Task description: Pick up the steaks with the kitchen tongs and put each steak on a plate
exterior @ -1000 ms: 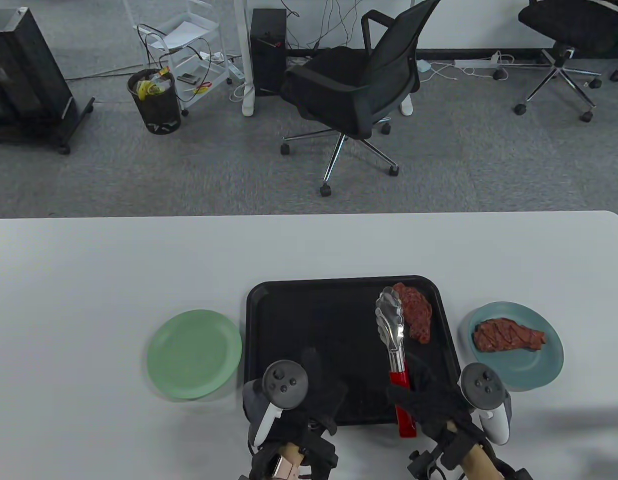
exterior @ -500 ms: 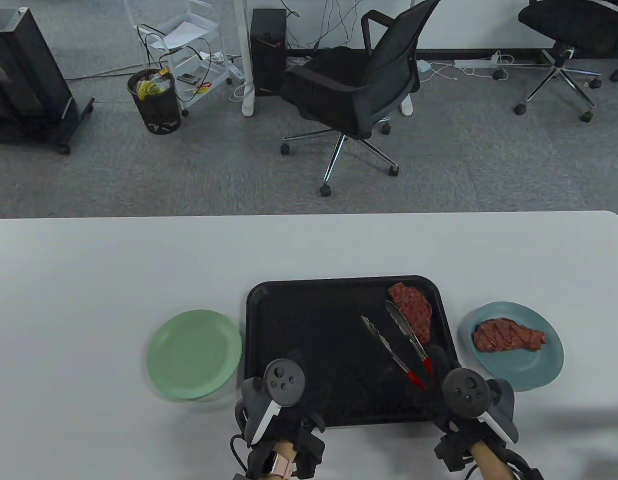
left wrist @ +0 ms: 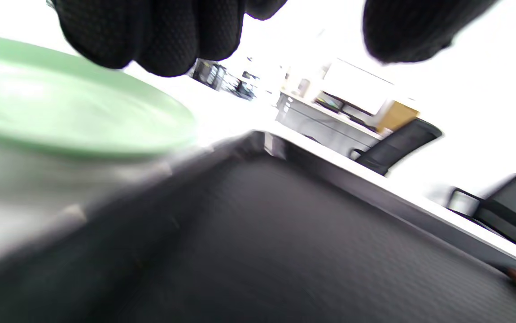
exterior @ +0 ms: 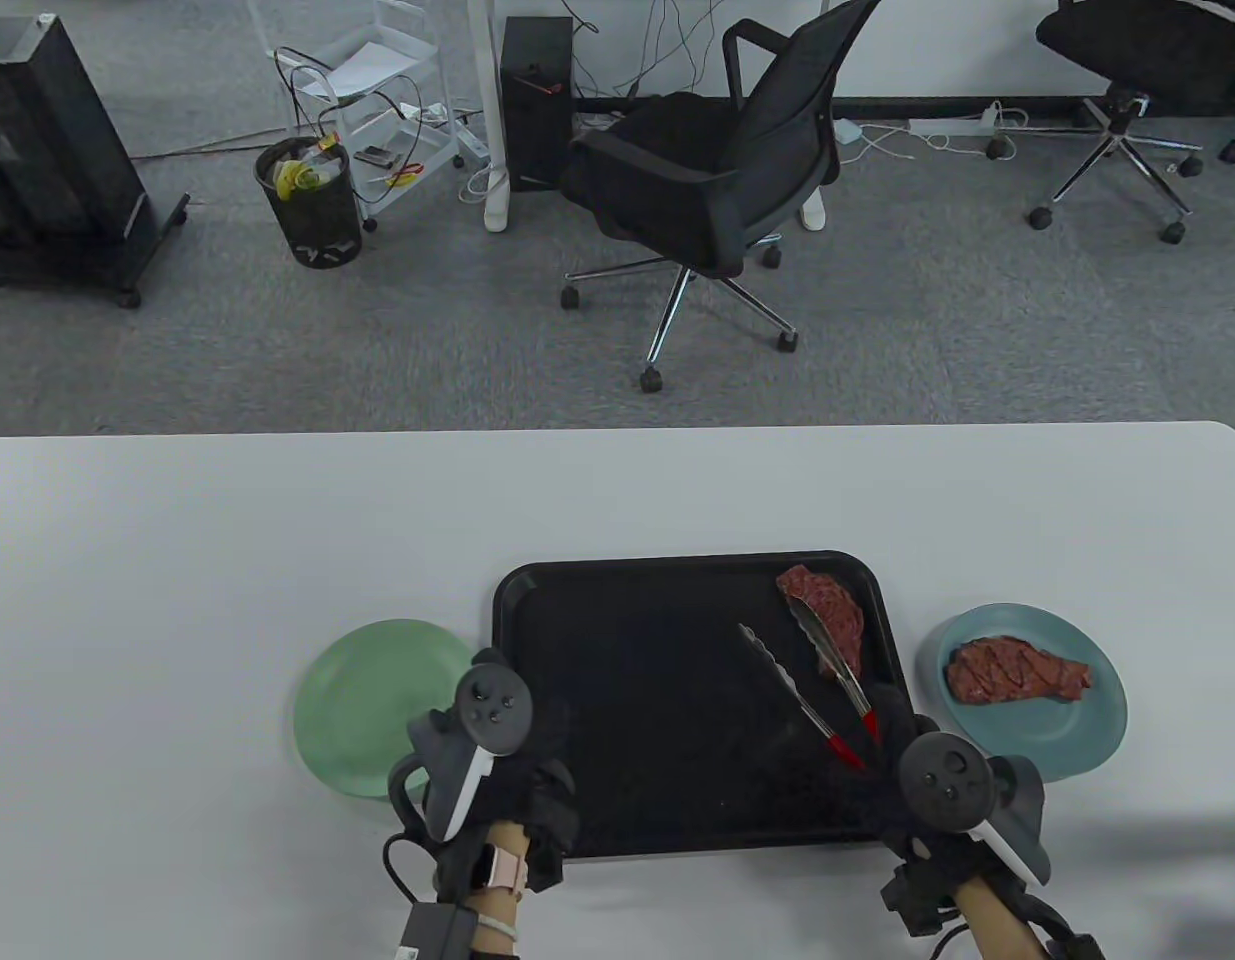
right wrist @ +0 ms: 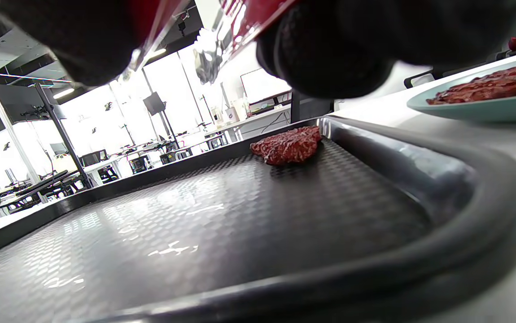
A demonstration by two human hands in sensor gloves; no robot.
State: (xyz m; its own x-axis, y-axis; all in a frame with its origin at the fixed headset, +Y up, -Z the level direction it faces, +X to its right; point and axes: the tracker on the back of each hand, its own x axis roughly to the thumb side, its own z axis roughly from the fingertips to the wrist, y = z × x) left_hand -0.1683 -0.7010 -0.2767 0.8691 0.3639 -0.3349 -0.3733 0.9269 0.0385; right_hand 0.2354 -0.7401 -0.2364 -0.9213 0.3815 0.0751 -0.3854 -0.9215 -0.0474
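Observation:
A raw steak (exterior: 829, 608) lies in the far right corner of the black tray (exterior: 637, 700); the right wrist view shows the same steak (right wrist: 287, 144). My right hand (exterior: 882, 772) grips the red handles of the metal tongs (exterior: 812, 680). Their arms are spread, with the right arm lying over the steak's left edge. A second steak (exterior: 1017, 672) rests on the blue plate (exterior: 1082, 745). Nothing lies on the green plate (exterior: 362, 700). My left hand (exterior: 522, 800) hovers at the tray's front left corner beside that plate, and its fingers (left wrist: 150, 36) hold nothing.
The tray sits near the table's front edge between the two plates. White tabletop stretches behind and to both sides. Beyond the far edge, office chairs (exterior: 707, 170) stand on the floor.
My right hand has lifted and turned the tongs; they spread apart and shifted right onto the steak. My left hand slid left from the tray's front toward the green plate.

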